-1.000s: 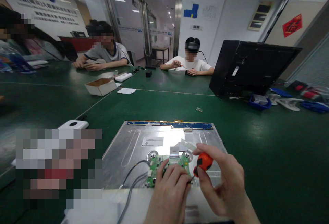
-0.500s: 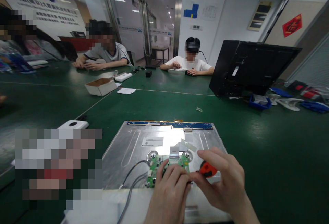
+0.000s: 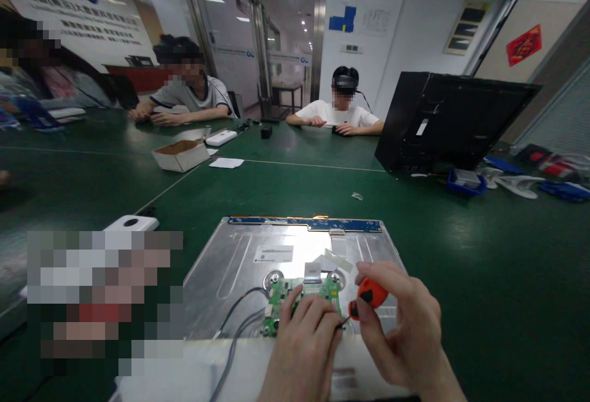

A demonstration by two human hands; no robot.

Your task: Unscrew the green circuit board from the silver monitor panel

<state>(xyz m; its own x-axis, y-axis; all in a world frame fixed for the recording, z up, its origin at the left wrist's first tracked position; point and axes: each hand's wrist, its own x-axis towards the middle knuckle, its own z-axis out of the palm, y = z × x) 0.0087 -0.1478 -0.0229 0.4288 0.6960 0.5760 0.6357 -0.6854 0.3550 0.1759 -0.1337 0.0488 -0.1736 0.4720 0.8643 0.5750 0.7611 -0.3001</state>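
A green circuit board lies on the back of a silver flat display panel. My left hand lies over the board with its fingers bent and pressed down on it. They cover much of the board, and the thumb is hidden. In my right hand is a screwdriver with an orange and black handle, held between thumb and fingers. Its thin shaft slants down left to the board's lower right corner, beside my left fingertips. The tip itself is hidden.
Grey cables run from the board's left side. A white sheet lies along the panel's near edge. Beyond stand an open carton and a black monitor, with a blue tray beside it. Several people sit around the green table.
The screwdriver handle has turned and tilted in my right hand, so its shaft now shows. My right thumb has shifted down and right. My left hand stays in place.
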